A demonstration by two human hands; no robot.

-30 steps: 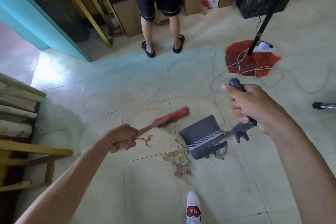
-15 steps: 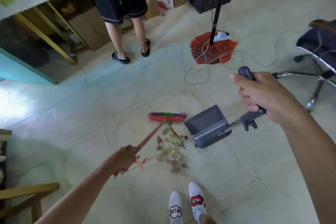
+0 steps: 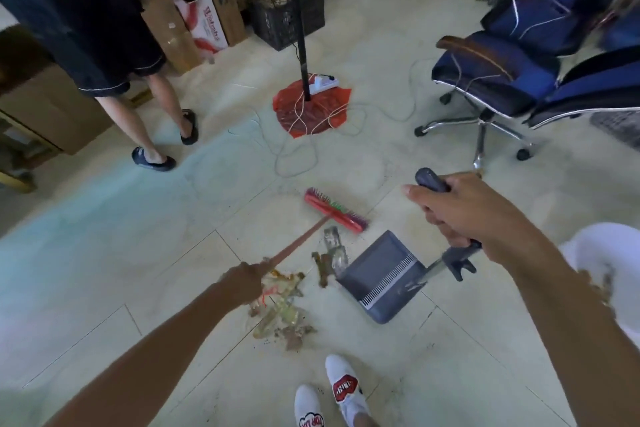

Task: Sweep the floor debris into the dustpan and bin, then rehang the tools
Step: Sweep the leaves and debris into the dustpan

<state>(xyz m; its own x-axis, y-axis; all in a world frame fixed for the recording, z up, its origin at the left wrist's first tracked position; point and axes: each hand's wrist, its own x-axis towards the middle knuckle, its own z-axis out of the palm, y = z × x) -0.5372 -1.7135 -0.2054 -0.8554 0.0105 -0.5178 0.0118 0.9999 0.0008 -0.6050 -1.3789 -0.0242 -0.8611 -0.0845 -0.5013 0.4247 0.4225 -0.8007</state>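
Seen from above, a person stands on a pale tiled floor (image 3: pixel 104 253). The left hand (image 3: pixel 242 282) is closed around a broom (image 3: pixel 334 210) shaft, its red head set down beyond the debris (image 3: pixel 280 305), apparently placed to drag the litter back. The right hand (image 3: pixel 464 211) clenches the long handle of a grey dustpan (image 3: pixel 381 276), which rests tilted with its open mouth toward the pile, seemingly ready to catch it. The debris lies just beside the pan, between broom head and 2 white shoes (image 3: pixel 343 388). The left hand covers part of the pile. No bin or hanging hooks are in view. The scraps are too blurred to identify.
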